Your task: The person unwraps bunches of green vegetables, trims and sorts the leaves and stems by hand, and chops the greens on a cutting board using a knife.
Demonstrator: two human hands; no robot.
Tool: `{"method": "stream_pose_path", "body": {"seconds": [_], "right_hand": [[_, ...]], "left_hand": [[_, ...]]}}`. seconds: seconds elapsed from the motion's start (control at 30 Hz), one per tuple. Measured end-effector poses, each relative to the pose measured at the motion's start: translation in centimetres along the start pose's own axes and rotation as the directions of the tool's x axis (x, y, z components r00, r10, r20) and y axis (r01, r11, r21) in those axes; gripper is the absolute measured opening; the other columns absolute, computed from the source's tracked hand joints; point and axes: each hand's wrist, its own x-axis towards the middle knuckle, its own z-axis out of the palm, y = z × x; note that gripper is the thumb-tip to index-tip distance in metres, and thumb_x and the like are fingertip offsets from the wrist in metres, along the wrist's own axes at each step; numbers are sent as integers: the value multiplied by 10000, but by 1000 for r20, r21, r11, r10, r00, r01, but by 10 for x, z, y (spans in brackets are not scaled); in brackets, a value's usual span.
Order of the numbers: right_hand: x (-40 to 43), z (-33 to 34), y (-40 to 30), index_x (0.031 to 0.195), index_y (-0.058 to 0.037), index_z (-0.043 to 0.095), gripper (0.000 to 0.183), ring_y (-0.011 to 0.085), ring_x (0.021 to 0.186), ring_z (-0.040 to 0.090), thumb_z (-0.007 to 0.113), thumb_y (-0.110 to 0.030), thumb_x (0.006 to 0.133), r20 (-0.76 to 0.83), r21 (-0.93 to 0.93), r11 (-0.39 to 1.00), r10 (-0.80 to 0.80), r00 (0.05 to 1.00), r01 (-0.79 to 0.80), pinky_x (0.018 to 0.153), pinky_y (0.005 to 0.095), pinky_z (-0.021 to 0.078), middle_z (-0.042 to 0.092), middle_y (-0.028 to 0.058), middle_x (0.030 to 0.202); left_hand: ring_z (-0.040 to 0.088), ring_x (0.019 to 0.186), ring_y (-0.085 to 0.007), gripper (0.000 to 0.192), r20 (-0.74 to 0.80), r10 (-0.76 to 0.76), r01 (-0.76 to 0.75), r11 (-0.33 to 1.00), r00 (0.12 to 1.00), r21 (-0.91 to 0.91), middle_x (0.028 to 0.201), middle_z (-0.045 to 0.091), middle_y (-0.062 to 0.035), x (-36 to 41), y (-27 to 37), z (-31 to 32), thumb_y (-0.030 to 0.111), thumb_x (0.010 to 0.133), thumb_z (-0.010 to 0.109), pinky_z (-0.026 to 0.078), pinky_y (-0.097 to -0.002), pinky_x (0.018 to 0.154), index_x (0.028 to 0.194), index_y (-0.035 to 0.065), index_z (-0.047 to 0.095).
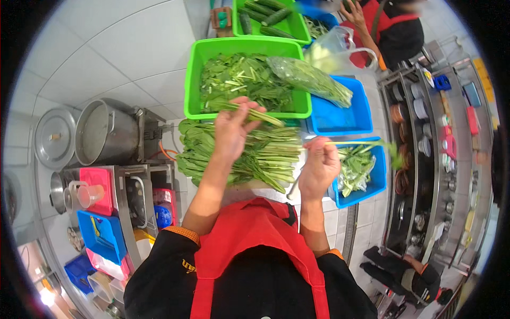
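Observation:
My left hand [235, 131] holds a few leafy green stalks [267, 117] above the near rim of a green plastic tub [188, 81]. Cut leaves and short stem pieces [243, 79] lie in that tub. Pinched in my right hand [320, 167] is one thin stalk [352, 142], its blurred leafy end pointing right. Below both hands spreads a thick pile of long-stemmed leafy greens [271, 155], stems mostly to the right. A slim tool with a pale end [294, 192] shows beside my right wrist; I cannot tell whether that hand holds it.
A bagged bunch of greens [314, 79] bridges the tub and a blue bin [338, 119]. Another blue bin [383, 175] at right holds greens in plastic. Cucumbers [265, 14] fill a far green tub. A co-worker [370, 36] stands far right. Large metal pots [103, 131] stand left.

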Motion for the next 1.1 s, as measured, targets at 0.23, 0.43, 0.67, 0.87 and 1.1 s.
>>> {"method": "stream_pose_path", "body": {"seconds": [0.23, 0.43, 0.67, 0.87, 1.1], "right_hand": [[7, -130, 13, 898, -38, 628, 124, 80, 729, 524, 656, -159, 891, -440, -210, 974, -16, 898, -86, 664, 256, 458, 576, -13, 813], [-11, -206, 30, 893, 24, 653, 230, 113, 687, 545, 722, -173, 798, -503, -628, 488, 340, 795, -606, 627, 269, 458, 599, 36, 777], [-28, -126, 7, 1094, 20, 622, 337, 250, 760, 570, 691, -137, 804, -142, -708, 683, 109, 984, -178, 657, 332, 467, 601, 152, 887], [-48, -86, 19, 1102, -8, 622, 306, 304, 832, 584, 669, -139, 829, 280, -610, 791, 157, 947, 50, 716, 370, 473, 617, 161, 932], [-56, -100, 21, 963, -21, 650, 183, 366, 809, 552, 632, -134, 820, 380, -694, 714, 255, 889, 92, 737, 425, 459, 590, 172, 853]], "left_hand": [[626, 1032, -287, 315, -51, -98, 102, 991, 994, 86, 1044, 613, -115, -13, -3, -24, 153, 944, 542, 553, -364, 811, 1216, 19, 458], [633, 1018, -283, 265, 23, -185, 183, 982, 983, 52, 1046, 619, -117, -23, -30, -24, 95, 941, 524, 560, -363, 807, 1192, 25, 474], [638, 975, -218, 188, 75, -287, 261, 934, 955, 243, 1026, 619, -73, -44, -40, -16, 69, 924, 544, 551, -331, 796, 1111, 63, 527], [613, 906, -133, 189, 124, -344, 221, 799, 931, 559, 971, 612, -28, -61, -71, -3, 96, 887, 605, 526, -269, 712, 1066, 67, 554], [604, 808, -90, 176, 82, -485, 326, 694, 870, 642, 892, 627, -21, -73, -83, 13, 126, 879, 627, 493, -228, 668, 1031, 50, 584]]}}
